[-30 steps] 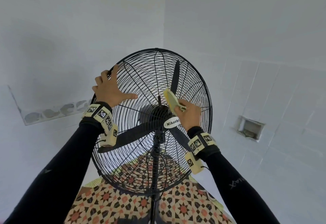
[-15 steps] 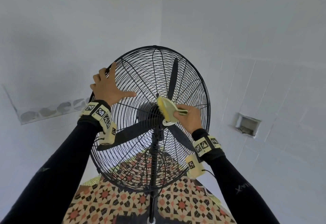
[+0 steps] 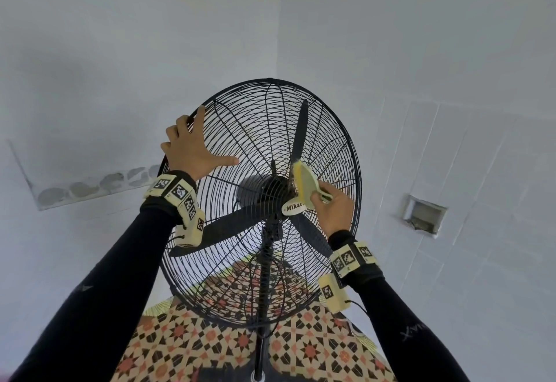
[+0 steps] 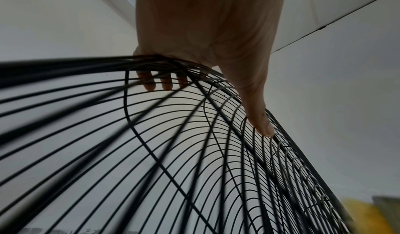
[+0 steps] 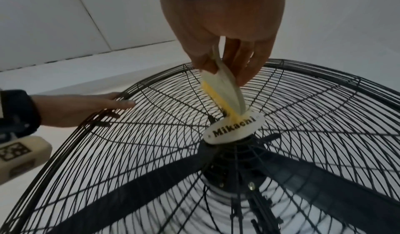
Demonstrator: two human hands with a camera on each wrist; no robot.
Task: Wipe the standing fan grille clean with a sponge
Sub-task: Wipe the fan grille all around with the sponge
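Observation:
A black standing fan's wire grille (image 3: 240, 128) fills the middle of the head view. My left hand (image 3: 192, 152) grips its upper-left rim: fingers curl behind the wires (image 4: 149, 83), thumb flat on the front. My right hand (image 3: 334, 210) pinches a yellow sponge with a pale green backing (image 3: 305, 183). The sponge is pressed edge-on against the grille just above the white "Mikachi" badge (image 3: 293, 208) at the centre. In the right wrist view the sponge (image 5: 225, 90) touches the wires right above the badge (image 5: 234, 128), held by my right hand (image 5: 220, 23).
Black blades (image 3: 301, 131) sit still behind the grille. The fan's pole (image 3: 264, 291) drops to a patterned tiled floor (image 3: 210, 345). White walls meet in a corner behind the fan. A small recessed niche (image 3: 422, 216) is in the tiled wall at the right.
My right hand slid the sponge down the grille towards the centre badge, then slightly back to the right. My left hand kept its hold on the rim.

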